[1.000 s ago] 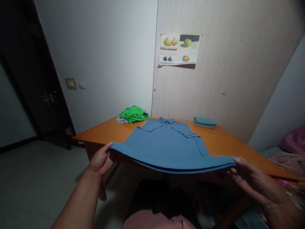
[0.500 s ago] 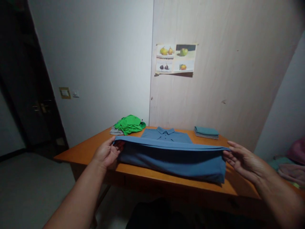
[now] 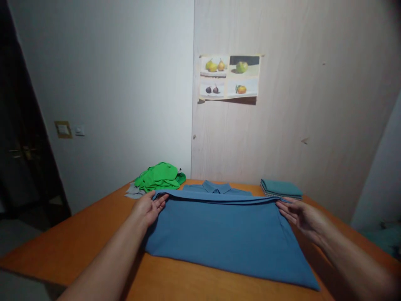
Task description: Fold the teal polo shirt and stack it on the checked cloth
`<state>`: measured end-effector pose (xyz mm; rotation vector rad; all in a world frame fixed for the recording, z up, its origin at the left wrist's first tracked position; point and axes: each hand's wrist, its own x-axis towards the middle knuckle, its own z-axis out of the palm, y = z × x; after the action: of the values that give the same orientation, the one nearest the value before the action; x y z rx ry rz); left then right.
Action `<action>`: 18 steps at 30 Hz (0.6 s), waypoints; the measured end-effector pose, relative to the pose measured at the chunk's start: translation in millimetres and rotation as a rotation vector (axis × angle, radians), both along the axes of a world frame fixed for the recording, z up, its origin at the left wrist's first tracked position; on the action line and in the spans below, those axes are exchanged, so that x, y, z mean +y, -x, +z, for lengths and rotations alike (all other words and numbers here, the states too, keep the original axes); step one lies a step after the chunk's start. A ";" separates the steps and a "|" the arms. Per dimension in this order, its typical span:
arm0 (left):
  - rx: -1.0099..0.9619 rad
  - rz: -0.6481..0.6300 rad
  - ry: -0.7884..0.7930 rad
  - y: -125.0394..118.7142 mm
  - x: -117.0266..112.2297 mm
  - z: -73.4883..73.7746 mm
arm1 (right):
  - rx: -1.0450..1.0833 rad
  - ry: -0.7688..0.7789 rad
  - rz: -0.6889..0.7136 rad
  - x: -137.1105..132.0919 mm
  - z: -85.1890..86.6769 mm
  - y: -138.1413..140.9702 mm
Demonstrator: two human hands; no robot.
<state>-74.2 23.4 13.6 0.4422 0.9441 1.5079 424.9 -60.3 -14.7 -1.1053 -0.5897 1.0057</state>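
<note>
A blue collared polo shirt (image 3: 219, 234) lies on the orange-brown table (image 3: 94, 221), its buttoned collar at the far side. My left hand (image 3: 150, 209) pinches the left end of the shirt's raised, doubled-over edge. At the right end of that same edge, my right hand (image 3: 297, 213) grips the cloth between thumb and fingers. Between the hands the edge is stretched nearly straight, hiding most of the shirt's upper part. The near part of the fabric spreads down toward the table's front.
A crumpled green garment (image 3: 161, 175) lies at the back left on some grey cloth (image 3: 134, 191). Folded clothes (image 3: 282, 188) are stacked at the back right. Behind the table rises a wall with a fruit picture (image 3: 230, 79). A dark doorway (image 3: 25, 146) is at far left.
Both hands have carried the held edge away from me, toward the collar, and more of the shirt's near part shows flat. The view has come closer to the table.
</note>
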 end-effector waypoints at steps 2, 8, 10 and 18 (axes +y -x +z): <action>0.065 0.031 0.033 -9.1 19.4 -0.7 | -0.011 0.015 -0.032 21.1 -5.0 -0.3; 0.146 0.048 0.041 -38.6 79.4 0.5 | -0.008 0.029 -0.122 85.5 -21.0 -8.2; 0.152 0.044 0.036 -46.7 100.4 1.4 | -0.008 0.021 -0.128 105.7 -26.2 -13.2; 0.231 0.068 0.027 -67.7 180.4 -2.9 | -0.111 0.009 -0.162 169.6 -33.2 -30.0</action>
<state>-6.5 203.8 10.7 0.5788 1.1690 1.5257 454.9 109.3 -47.9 -1.2030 -0.5754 0.8119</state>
